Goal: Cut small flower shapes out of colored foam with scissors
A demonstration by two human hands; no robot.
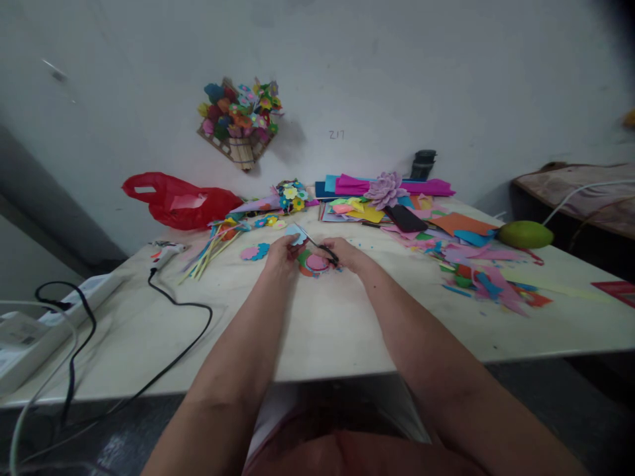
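Between the fingers of my left hand [284, 253] is a light blue piece of craft paper [296, 233], held up over the table. My right hand [343, 252] is closed around the black handles of a pair of scissors [327, 252]. Their blades point up and left, close to the blue piece; whether they touch it I cannot tell. Below and between my hands lie cut discs, a pink one [315, 263] among green and orange pieces. Left of my left hand rest a pink and a blue scalloped cutout [262, 251], overlapping.
A glue gun [169, 252] with a black cord lies at left near a white power strip [84, 304]. A red plastic bag [181, 201], paper flowers [292, 196], a phone [405, 218], coloured sheets and a green mango-like object [524, 234] line the back. Scraps [496, 284] spread at right.
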